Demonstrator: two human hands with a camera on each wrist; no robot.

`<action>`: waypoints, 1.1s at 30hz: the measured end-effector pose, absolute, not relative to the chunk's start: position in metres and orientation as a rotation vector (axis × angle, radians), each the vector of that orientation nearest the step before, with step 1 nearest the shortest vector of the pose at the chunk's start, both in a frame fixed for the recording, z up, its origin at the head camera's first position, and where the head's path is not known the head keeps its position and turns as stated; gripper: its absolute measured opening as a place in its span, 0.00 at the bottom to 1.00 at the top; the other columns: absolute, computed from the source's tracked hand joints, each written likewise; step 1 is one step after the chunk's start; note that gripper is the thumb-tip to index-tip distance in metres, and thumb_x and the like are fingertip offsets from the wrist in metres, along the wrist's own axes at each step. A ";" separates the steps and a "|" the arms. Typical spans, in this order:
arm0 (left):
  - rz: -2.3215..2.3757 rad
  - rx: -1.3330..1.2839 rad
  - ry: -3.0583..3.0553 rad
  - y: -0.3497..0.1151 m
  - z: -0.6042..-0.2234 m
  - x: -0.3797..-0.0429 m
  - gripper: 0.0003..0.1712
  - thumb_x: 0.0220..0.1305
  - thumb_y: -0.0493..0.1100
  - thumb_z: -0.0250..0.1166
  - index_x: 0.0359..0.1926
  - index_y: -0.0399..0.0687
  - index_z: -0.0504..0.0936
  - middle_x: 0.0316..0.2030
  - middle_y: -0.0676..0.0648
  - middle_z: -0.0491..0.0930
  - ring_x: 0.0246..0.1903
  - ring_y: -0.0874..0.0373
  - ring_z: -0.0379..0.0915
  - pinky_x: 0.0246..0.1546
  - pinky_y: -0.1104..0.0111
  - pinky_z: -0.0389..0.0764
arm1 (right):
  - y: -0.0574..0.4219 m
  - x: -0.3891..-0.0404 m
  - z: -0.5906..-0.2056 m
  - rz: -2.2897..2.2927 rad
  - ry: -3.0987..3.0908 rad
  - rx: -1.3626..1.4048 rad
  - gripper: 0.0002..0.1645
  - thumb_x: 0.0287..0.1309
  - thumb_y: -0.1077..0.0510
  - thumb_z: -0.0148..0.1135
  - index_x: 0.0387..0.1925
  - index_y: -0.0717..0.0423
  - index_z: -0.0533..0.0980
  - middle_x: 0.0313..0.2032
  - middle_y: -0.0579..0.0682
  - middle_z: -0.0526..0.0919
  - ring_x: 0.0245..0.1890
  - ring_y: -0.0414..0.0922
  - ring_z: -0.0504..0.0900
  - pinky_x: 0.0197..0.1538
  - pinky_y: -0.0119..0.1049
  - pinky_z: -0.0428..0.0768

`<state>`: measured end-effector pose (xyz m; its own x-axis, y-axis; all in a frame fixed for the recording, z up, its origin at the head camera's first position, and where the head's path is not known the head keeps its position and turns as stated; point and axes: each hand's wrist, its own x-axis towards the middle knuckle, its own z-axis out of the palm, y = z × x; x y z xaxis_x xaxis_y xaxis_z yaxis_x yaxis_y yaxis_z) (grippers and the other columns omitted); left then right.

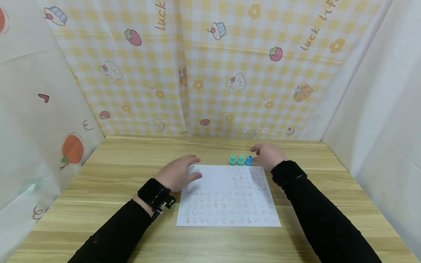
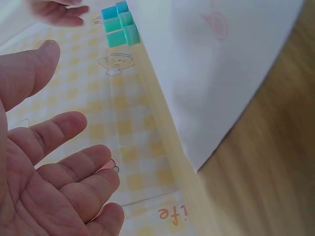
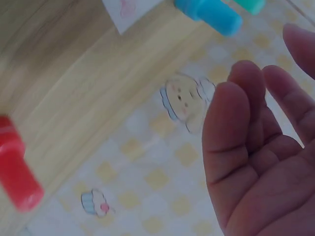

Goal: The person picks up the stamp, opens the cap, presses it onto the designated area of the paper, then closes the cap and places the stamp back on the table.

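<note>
My left hand [image 1: 177, 173] hovers at the upper left edge of a white sheet of paper [image 1: 213, 180], fingers spread and holding nothing. Rows of small reddish printed figures cover much of the sheet. Along its far edge stand two green stamps [image 1: 232, 160] and a blue stamp [image 1: 249, 160], all small and plastic. Just right of the blue one is my right hand [image 1: 269, 155], its fingers loosely bent with nothing between them in the right wrist view. That view also shows a red stamp [image 3: 18, 172] on the table, hidden behind the right hand in the head view.
The wood-grain table [image 1: 115, 190] ends at a yellow checked cloth [image 1: 210, 106] hung behind it. White cloth hangs [image 1: 378, 109] along both sides. A black strap [image 1: 156, 195] with a small camera sits on the left wrist, and another strap on the right.
</note>
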<state>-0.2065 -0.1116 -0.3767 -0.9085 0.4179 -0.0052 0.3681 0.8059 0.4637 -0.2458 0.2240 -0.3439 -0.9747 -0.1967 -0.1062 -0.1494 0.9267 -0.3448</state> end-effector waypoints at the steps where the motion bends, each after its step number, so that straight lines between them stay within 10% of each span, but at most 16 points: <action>1: 0.713 0.632 2.881 -0.111 -0.376 -0.207 0.34 0.74 0.55 0.67 0.73 0.44 0.74 0.77 0.38 0.67 0.77 0.40 0.63 0.77 0.45 0.65 | 0.221 -0.249 -0.346 -0.498 2.938 -0.269 0.25 0.70 0.58 0.64 0.66 0.60 0.78 0.57 0.64 0.84 0.44 0.53 0.85 0.47 0.46 0.83; 33: 0.806 0.660 2.883 -0.106 -0.381 -0.206 0.32 0.75 0.55 0.66 0.72 0.46 0.75 0.77 0.41 0.68 0.77 0.43 0.64 0.77 0.47 0.66 | 0.195 -0.276 -0.373 -0.289 2.971 -0.278 0.15 0.64 0.70 0.63 0.50 0.63 0.87 0.51 0.59 0.90 0.53 0.57 0.87 0.61 0.51 0.84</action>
<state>-0.2063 -0.1063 -0.3808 -0.9045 0.4244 0.0411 0.3842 0.7695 0.5101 -0.2758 0.1952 -0.3732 -0.9726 -0.1965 -0.1242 -0.1689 0.9644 -0.2036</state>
